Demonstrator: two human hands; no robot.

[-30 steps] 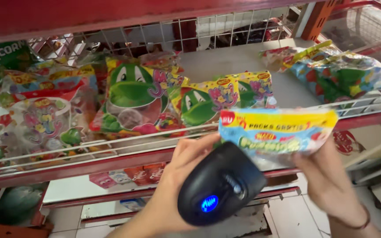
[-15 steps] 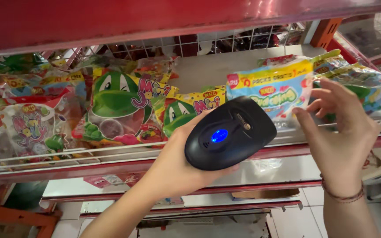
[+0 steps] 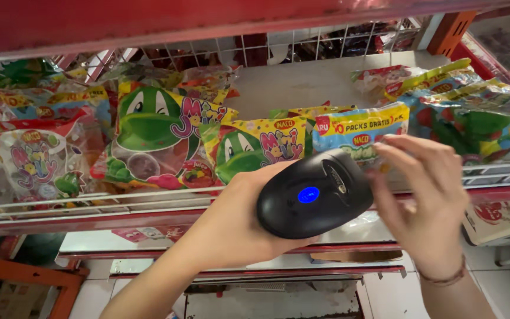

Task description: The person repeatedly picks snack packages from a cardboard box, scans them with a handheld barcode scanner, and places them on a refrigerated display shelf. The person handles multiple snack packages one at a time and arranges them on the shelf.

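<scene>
My left hand (image 3: pixel 231 220) grips a black handheld scanner (image 3: pixel 314 195) with a blue light glowing on its back. It is raised in front of a red wire-fronted shelf (image 3: pixel 90 204). Just behind the scanner, a blue and yellow snack packet (image 3: pixel 362 131) stands on the shelf between other bags. My right hand (image 3: pixel 427 207) is blurred, its fingers spread, and its fingertips are at the packet's lower right corner. I see nothing in that hand.
Bags printed with a green frog face (image 3: pixel 154 133) fill the shelf's left and middle, and more colourful bags (image 3: pixel 479 115) lie at the right. A red shelf edge (image 3: pixel 208 23) runs overhead. Another shelf (image 3: pixel 208 242) and white floor tiles lie below.
The blue and yellow packet went from my right hand up onto the shelf. My right hand has let go and drawn back slightly. The scanner rose with my left hand.
</scene>
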